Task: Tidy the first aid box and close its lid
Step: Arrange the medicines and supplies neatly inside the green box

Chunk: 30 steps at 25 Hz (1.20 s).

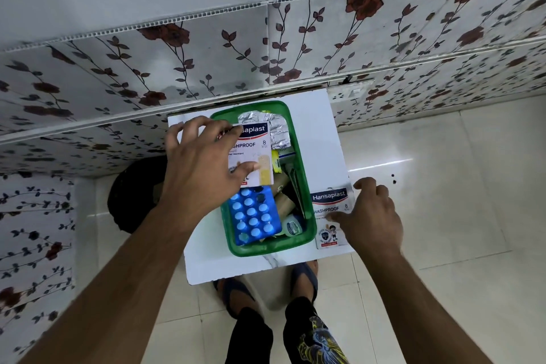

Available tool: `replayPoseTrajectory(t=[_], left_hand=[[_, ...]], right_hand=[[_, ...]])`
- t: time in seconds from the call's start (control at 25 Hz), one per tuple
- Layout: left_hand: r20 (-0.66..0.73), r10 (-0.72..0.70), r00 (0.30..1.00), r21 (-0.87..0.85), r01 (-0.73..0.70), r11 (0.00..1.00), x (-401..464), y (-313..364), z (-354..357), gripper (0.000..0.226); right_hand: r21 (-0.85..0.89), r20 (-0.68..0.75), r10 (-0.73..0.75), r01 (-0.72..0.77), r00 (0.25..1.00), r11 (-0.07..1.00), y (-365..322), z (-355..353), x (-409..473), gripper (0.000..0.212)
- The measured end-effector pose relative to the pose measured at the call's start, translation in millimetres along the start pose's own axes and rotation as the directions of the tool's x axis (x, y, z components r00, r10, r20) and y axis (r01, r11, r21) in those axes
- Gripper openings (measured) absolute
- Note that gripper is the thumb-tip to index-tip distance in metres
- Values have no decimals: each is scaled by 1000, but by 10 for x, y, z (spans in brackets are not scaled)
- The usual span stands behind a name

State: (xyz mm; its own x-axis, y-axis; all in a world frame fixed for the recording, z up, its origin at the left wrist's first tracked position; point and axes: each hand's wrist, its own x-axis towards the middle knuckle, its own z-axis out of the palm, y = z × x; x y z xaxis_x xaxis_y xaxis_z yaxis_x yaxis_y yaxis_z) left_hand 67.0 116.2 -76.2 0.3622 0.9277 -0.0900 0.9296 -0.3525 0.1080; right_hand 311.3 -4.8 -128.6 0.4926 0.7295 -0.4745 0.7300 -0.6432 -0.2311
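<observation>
A green first aid box (298, 156) stands open on a small white table (319, 127). Inside lie a blue blister pack of tablets (254, 216), a silver foil strip (274, 127), a yellow tube (276, 160), brown rolls (285, 204) and a small round tin (292, 227). My left hand (204, 162) holds a white Hansaplast plaster packet (254, 151) over the box, thumb on its lower edge. My right hand (369, 216) rests its fingers on a second Hansaplast packet (329, 207) lying flat on the table, right of the box. No lid is in view.
The table stands against a flower-patterned wall panel (206, 62). A wall socket (351, 93) sits behind its right corner. A dark bag (133, 195) lies on the tiled floor to the left. My feet in sandals (236, 292) stand under the table's front edge.
</observation>
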Motion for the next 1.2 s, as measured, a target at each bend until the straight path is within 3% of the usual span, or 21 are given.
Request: replayPoseTrajectory(t=[0.12, 0.24, 0.36, 0.44, 0.52, 0.6, 0.68, 0.76, 0.88, 0.96, 1.04, 1.12, 1.2], left_hand=[[-21, 22, 1000, 2, -22, 1000, 23, 7, 24, 67], [-7, 26, 1000, 18, -26, 999, 0, 0, 54, 67], [6, 34, 999, 10, -34, 999, 8, 25, 65, 69], [1, 51, 999, -18, -51, 999, 19, 56, 58, 68], [-30, 51, 998, -75, -53, 996, -27, 68, 39, 65], [-92, -26, 995, -192, 8, 981, -138, 25, 20, 54], [-135, -153, 979, -315, 104, 943, -259, -70, 20, 43], [-140, -233, 962, -391, 163, 906, -347, -163, 31, 40], [-136, -255, 957, -445, 171, 879, -410, -280, 60, 39], [-122, -257, 959, -455, 176, 873, -487, -356, 113, 38], [-100, -273, 957, -493, 190, 849, -564, -375, 169, 36], [-19, -355, 935, -606, 272, 748, -609, -344, 241, 32], [170, -452, 876, -678, 437, 592, -605, -325, 327, 25]], right_hand=[[56, 73, 81, -86, 994, 995, 91, 16, 64, 72], [108, 54, 88, -93, 995, 990, 90, -15, 63, 46], [300, -10, 128, -119, 992, 946, 13, -314, 12, 18], [514, -124, 123, -43, 985, 857, -55, -664, -93, 11], [737, -214, 75, 111, 974, 666, -256, -997, -276, 12], [821, -110, -55, 122, 992, 558, -568, -1056, -441, 16], [740, 71, -182, 71, 981, 669, -871, -837, -518, 17], [568, 149, -238, 114, 960, 815, -1033, -570, -522, 18], [283, 84, -305, 270, 949, 920, -1113, -400, -487, 17], [104, 36, -349, 344, 936, 933, -1151, -326, -535, 24], [46, -5, -392, 392, 920, 919, -1133, -281, -611, 25], [62, -145, -356, 368, 923, 928, -1054, -320, -629, 26], [41, -228, -288, 305, 930, 952, -916, -372, -552, 36]])
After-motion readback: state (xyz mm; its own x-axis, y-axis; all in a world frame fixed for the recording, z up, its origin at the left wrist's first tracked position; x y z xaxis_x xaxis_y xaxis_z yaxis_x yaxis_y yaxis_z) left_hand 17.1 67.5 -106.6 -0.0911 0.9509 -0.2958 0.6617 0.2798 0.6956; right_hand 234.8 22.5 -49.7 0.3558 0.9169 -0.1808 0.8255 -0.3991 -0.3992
